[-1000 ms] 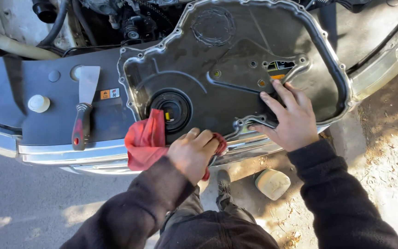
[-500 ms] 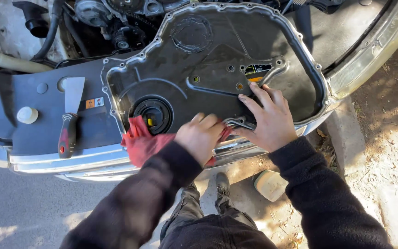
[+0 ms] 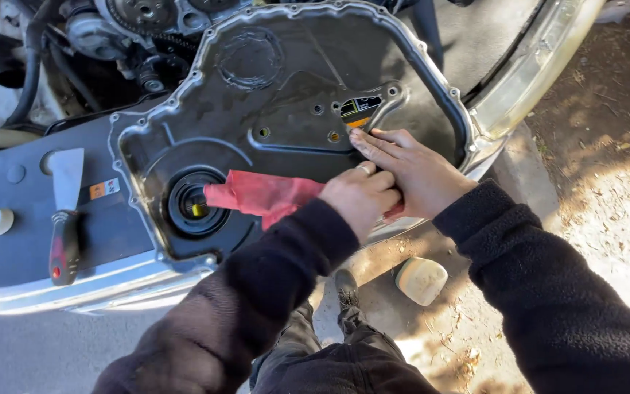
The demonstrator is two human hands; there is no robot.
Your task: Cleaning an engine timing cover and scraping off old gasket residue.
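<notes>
Left hand has shifted rightward since the earlier frame, now touching the right hand. Left: clenched on red rag, which trails to 9 o'clock over the black engine cover. Right: released, flat on cover. Scraper well apart, 9 o'clock.

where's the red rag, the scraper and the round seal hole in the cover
red rag (image 3: 260, 194), head view, middle of the cloth
scraper (image 3: 65, 219), head view, handle top
round seal hole (image 3: 195, 206), head view, its centre
</notes>
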